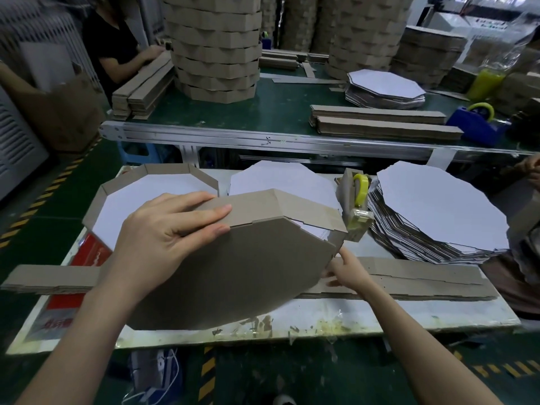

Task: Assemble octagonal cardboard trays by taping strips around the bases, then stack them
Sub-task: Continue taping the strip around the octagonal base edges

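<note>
An octagonal cardboard base (233, 276) stands tilted up on edge at the middle of the white table, brown side toward me. A brown strip (263, 207) is wrapped over its top edges. My left hand (169, 229) presses the strip against the base's upper left edge, fingers flat. My right hand (344, 271) touches the base's right corner from below, partly hidden behind it. A finished tray (122, 188) lies flat behind, at the left. A tape dispenser (355, 206) with a yellowish roll stands just right of the strip's end.
A slanted pile of octagonal bases (438, 211) lies at the right, one more base (280, 178) behind. Long strips (409, 280) lie along the table's front. Beyond a conveyor rail (263, 137) stand tall tray stacks (216, 48), another person (117, 45) and a blue dispenser (476, 121).
</note>
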`<act>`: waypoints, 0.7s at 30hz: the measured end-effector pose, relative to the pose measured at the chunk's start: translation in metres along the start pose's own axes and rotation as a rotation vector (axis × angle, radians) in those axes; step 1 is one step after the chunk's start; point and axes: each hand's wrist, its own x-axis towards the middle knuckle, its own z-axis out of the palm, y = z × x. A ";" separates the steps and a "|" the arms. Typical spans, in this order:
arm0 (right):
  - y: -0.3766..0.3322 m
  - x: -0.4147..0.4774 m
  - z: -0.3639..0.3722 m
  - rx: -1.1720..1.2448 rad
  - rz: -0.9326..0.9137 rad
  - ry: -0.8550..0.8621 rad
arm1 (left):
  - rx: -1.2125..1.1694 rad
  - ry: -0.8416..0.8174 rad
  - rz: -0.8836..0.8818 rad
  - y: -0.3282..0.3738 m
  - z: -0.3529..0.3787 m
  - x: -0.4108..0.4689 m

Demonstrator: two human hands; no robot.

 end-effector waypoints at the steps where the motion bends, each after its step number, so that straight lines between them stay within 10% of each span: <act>1: 0.000 0.000 -0.003 -0.062 -0.022 -0.005 | 0.000 0.000 -0.003 0.000 0.000 0.000; 6: -0.002 0.012 0.003 -0.174 -0.067 0.014 | 0.005 0.001 -0.031 0.001 0.001 -0.001; 13: 0.014 0.009 0.001 -0.145 0.053 0.572 | -0.003 0.013 -0.049 -0.006 -0.003 0.003; 21: 0.023 0.015 -0.004 -0.239 0.021 0.296 | -0.006 0.014 -0.049 -0.012 -0.002 0.008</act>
